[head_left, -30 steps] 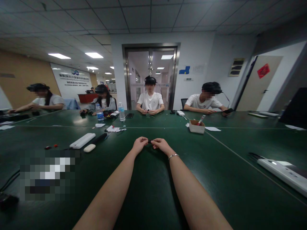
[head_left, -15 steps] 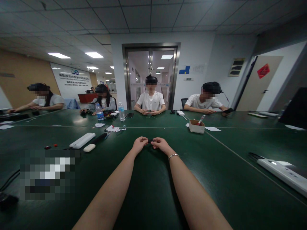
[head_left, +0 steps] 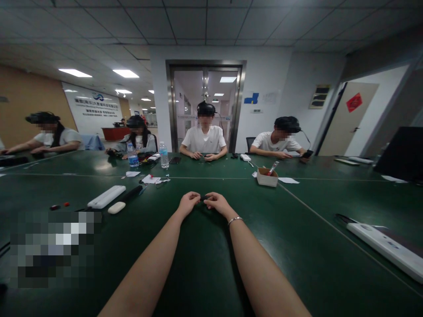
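Over the dark green table point(head_left: 211, 246), my left hand point(head_left: 189, 204) and my right hand point(head_left: 218, 204) meet near the middle of the view. Between their fingertips is a small black object point(head_left: 202, 198), pinched from both sides. Its details are too small to make out. A silver bracelet point(head_left: 235, 220) circles my right wrist. Both forearms reach forward from the bottom edge of the view.
Left of my hands lie a white power strip point(head_left: 107, 197), a white oval case point(head_left: 116, 208) and two bottles point(head_left: 164, 155) further back. A small box point(head_left: 267, 178) stands beyond on the right, near another white strip point(head_left: 383, 246). Several people sit across the table.
The whole view has shifted slightly, so the surroundings appear further left. Both hands keep their pinch on the black object, with a little more of it showing between them.
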Available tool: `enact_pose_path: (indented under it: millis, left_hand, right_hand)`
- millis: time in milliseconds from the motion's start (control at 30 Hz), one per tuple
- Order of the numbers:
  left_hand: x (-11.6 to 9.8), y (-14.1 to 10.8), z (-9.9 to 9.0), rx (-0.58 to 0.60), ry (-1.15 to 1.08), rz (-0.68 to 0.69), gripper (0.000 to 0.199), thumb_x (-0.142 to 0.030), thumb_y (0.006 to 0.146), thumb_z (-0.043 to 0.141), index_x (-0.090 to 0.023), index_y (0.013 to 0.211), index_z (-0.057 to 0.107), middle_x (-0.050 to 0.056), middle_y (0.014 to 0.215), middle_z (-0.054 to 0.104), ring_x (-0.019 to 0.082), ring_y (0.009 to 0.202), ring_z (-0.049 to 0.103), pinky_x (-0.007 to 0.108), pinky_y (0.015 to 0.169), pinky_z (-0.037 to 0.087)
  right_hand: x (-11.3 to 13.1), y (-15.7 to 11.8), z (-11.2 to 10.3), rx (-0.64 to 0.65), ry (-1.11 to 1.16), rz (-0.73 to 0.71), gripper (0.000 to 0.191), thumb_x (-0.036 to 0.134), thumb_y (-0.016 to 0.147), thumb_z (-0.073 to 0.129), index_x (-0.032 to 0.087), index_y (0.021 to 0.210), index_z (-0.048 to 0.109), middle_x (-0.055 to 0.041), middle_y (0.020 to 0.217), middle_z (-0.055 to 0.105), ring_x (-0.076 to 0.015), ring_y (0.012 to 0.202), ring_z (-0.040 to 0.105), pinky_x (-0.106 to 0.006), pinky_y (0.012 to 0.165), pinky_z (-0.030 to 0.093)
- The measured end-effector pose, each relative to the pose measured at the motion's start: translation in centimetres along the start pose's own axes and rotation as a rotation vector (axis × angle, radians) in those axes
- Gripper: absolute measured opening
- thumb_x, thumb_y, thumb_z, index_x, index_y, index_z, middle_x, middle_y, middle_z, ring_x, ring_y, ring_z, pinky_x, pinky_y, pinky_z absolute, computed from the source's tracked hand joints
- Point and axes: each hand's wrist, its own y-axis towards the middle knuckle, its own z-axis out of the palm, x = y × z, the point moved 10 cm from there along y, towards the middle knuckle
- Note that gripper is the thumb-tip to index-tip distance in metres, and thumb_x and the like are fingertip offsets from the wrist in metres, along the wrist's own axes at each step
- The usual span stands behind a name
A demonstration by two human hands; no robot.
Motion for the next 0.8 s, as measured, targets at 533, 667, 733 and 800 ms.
enact_pose_path:
  millis: [533, 667, 733, 800]
  left_hand:
    - [0.4, 0.3, -0.4, -0.023, -0.018, 0.003, 0.026, -0.031, 0.064, 0.069, -0.013, 0.082, 0.063, 0.006, 0.076, 0.065, 0.014, 0.069, 0.061, 0.028, 0.068, 0.048]
    - [0.3, 0.1, -0.2, -0.015, -0.019, 0.006, 0.023, -0.029, 0.066, 0.069, -0.014, 0.082, 0.063, 0.006, 0.078, 0.065, 0.014, 0.071, 0.061, 0.029, 0.07, 0.048]
    - [0.2, 0.0, -0.1, -0.014, -0.016, 0.008, 0.022, -0.028, 0.066, 0.068, -0.013, 0.081, 0.063, 0.005, 0.076, 0.065, 0.014, 0.07, 0.061, 0.028, 0.07, 0.048]
    - [0.0, 0.0, -0.1, -0.01, 0.003, 0.013, 0.022, -0.028, 0.067, 0.068, -0.013, 0.082, 0.063, 0.005, 0.074, 0.065, 0.014, 0.07, 0.061, 0.028, 0.069, 0.048]
  right_hand:
    - [0.3, 0.0, 0.2, 0.043, -0.035, -0.057, 0.041, 0.023, 0.065, 0.072, 0.016, 0.102, 0.056, 0.004, 0.063, 0.059, -0.0068, 0.05, 0.055, -0.019, 0.052, 0.047]
    - [-0.4, 0.4, -0.1, 0.019, -0.058, -0.024, 0.031, 0.025, 0.07, 0.068, 0.013, 0.097, 0.058, 0.003, 0.061, 0.059, -0.0068, 0.048, 0.055, -0.019, 0.052, 0.046]
    - [-0.5, 0.5, 0.0, 0.028, -0.077, -0.01, 0.023, 0.03, 0.073, 0.066, 0.012, 0.087, 0.061, 0.0011, 0.062, 0.06, -0.007, 0.049, 0.055, -0.019, 0.052, 0.046]
    - [-0.5, 0.5, 0.0, 0.022, -0.094, 0.008, 0.025, 0.036, 0.076, 0.062, 0.012, 0.076, 0.062, -0.0004, 0.06, 0.06, -0.0072, 0.049, 0.055, -0.019, 0.052, 0.046]
